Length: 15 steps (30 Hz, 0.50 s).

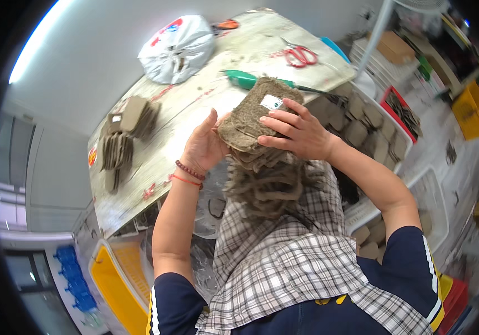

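Note:
Between my hands is a stack of fuzzy brown fabric pieces point(242, 125), with a small white label point(272, 101) on the top one. My left hand point(206, 142) cups its left side, the thumb pointing up and the other fingers partly hidden under the pieces. My right hand point(301, 131) grips from the right, its fingers lying over the top near the label; the thumb is hidden. More shaggy brown pieces point(267, 190) rest on my checked apron point(290, 262) below the stack. Just beyond, a green-handled tool point(242, 79) lies partly hidden behind the stack.
Neater brown piles point(119, 142) stand on the worn table point(178, 128) at left. A white plastic bag point(178, 50) and red-handled scissors point(301, 57) lie farther back. White crates point(410, 134) of brown pieces stand at right, a yellow bin point(115, 293) at lower left.

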Each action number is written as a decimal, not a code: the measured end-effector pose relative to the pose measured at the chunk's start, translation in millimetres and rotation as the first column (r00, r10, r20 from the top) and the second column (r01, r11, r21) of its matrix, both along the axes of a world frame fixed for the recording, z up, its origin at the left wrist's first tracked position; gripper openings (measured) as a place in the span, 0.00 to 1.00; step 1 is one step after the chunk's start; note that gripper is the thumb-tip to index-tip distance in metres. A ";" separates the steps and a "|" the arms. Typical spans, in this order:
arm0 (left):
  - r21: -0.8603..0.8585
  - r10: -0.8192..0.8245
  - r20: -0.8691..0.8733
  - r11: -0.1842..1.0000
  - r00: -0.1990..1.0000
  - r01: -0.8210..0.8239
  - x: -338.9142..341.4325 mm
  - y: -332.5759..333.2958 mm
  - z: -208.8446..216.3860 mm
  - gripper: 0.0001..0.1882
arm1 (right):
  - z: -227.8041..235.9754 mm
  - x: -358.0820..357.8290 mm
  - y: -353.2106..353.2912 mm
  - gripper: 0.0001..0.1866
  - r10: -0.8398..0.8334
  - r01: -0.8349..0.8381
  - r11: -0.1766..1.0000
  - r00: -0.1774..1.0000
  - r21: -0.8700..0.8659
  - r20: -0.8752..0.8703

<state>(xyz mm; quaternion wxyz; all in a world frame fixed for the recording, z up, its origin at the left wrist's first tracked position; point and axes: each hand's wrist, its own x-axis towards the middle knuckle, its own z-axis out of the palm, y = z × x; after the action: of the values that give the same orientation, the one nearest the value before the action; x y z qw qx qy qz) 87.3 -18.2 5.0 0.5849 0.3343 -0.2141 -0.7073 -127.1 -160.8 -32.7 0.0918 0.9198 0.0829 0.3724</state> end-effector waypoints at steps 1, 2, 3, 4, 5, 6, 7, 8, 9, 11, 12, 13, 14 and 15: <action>-0.035 0.051 0.102 0.998 0.993 -0.047 17.7 1.3 -1.8 0.33 | -3.4 25.7 -8.0 0.32 0.051 -0.051 0.998 0.999 -0.040 -0.001; -0.068 0.095 0.204 0.994 0.974 -0.083 35.3 4.4 0.0 0.31 | -2.8 48.4 -11.6 0.33 0.077 -0.078 0.996 0.997 -0.039 -0.014; -0.065 0.150 0.219 0.988 0.964 -0.139 47.2 4.2 0.8 0.29 | -1.3 69.6 -15.0 0.34 0.101 -0.102 0.994 0.995 -0.038 -0.027; -0.066 0.207 0.276 0.978 0.939 -0.196 58.2 2.3 -1.2 0.30 | -2.1 89.0 -18.2 0.35 0.119 -0.121 0.992 0.992 -0.032 -0.040; -0.085 0.270 0.304 0.963 0.914 -0.256 65.1 6.8 -3.9 0.30 | -1.2 102.6 -19.6 0.39 0.123 -0.130 0.989 0.988 -0.073 -0.090; -0.106 0.327 0.330 0.945 0.885 -0.310 71.2 10.5 -7.5 0.30 | -1.6 111.1 -18.9 0.40 0.156 -0.160 0.987 0.976 -0.020 -0.154; -0.128 0.361 0.377 0.932 0.853 -0.338 75.1 9.7 -11.9 0.30 | -1.9 115.6 -22.0 0.42 0.172 -0.168 0.985 0.959 0.034 -0.227; -0.180 0.399 0.478 0.917 0.783 -0.357 80.3 11.6 -20.4 0.31 | -2.4 120.5 -23.7 0.44 0.196 -0.179 0.980 0.935 0.084 -0.295; -0.181 0.433 0.485 0.900 0.759 -0.398 81.6 13.2 -29.4 0.31 | -2.7 121.9 -26.3 0.49 0.277 -0.221 0.955 0.905 0.198 -0.323; -0.148 0.456 0.495 0.883 0.740 -0.445 80.1 19.7 -34.7 0.33 | -1.2 126.3 -24.4 0.48 0.330 -0.256 0.931 0.892 0.259 -0.307; -0.199 0.486 0.629 0.855 0.607 -0.478 80.9 21.2 -36.2 0.34 | -0.1 126.2 -24.2 0.48 0.354 -0.270 0.919 0.886 0.289 -0.299; -0.253 0.499 0.738 0.829 0.454 -0.499 80.8 21.3 -38.0 0.35 | 3.5 123.9 -24.6 0.45 0.357 -0.291 0.911 0.911 0.292 -0.205; -0.314 0.494 0.820 0.811 0.290 -0.494 79.3 17.3 -33.6 0.36 | -3.8 123.0 -33.2 0.43 0.253 -0.212 0.927 0.962 0.309 -0.100; -0.379 0.469 0.872 0.827 0.140 -0.415 82.5 14.3 -25.8 0.37 | -17.8 124.5 -45.3 0.41 0.140 -0.134 0.933 0.990 0.334 0.005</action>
<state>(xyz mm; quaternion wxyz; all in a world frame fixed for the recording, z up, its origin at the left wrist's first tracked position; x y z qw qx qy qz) 169.8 -3.9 -20.7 0.5308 0.7164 -0.4231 -0.1612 -2.7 -206.0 -50.5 -0.0921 0.9175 0.0833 0.3779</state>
